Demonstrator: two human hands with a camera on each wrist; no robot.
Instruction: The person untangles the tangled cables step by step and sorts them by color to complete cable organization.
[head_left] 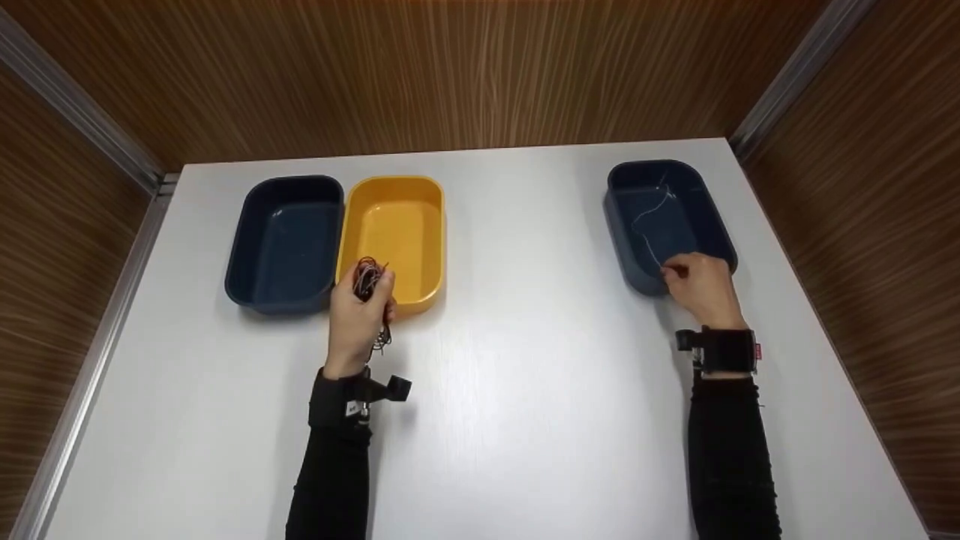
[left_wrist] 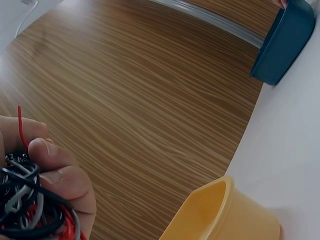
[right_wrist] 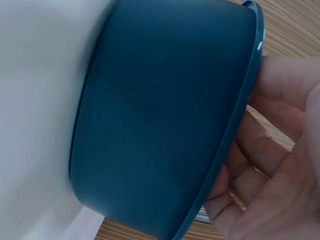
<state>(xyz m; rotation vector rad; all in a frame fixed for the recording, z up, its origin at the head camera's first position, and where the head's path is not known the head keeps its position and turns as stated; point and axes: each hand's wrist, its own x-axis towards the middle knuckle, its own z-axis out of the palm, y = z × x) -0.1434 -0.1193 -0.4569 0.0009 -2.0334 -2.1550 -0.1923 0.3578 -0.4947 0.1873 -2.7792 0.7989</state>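
Note:
My left hand (head_left: 356, 319) grips a tangled bundle of wires (left_wrist: 32, 205) in black, red and grey. It is over the near end of the yellow bin (head_left: 439, 247), and loose wire ends hang below the fingers. One red end pokes up past the fingertips in the left wrist view. At the right, my right hand (head_left: 701, 285) is over the near rim of a dark blue bin (head_left: 626, 247). Its thumb and forefinger pinch the end of a thin pale wire (head_left: 637, 223), which runs in a curve across that bin. The right wrist view has the bin's wall hiding the fingertips.
A second dark blue bin (head_left: 285, 244) stands against the yellow bin's left side. All the bins rest on a white table (head_left: 525, 360). Wood-grain panels (head_left: 480, 75) rise behind the table and at both sides.

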